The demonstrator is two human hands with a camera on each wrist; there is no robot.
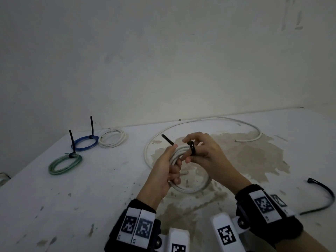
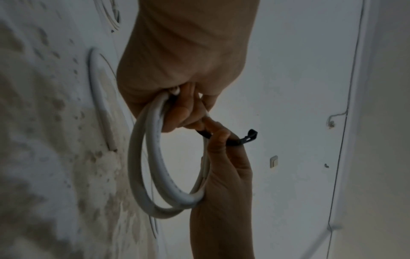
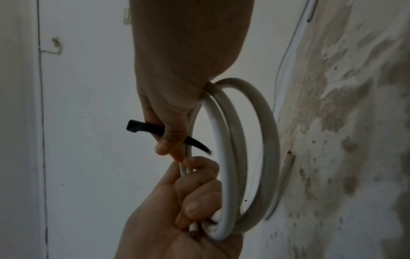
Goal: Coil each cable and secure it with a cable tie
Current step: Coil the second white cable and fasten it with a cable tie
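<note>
A white cable coil is held upright over the stained table. My left hand grips the coil's bundled strands on the left side, fingers curled round them. My right hand pinches a black cable tie just below its head, at the top of the coil. The tie's pointed tail sticks out up and left past my left thumb. In the right wrist view the tie crosses under my fingers beside the coil. Fingers hide the tie's middle.
At the back left lie a blue coil and a green coil, each with an upright black tie, and a small white coil. A loose white cable arcs behind my hands. A spare black tie lies at the right.
</note>
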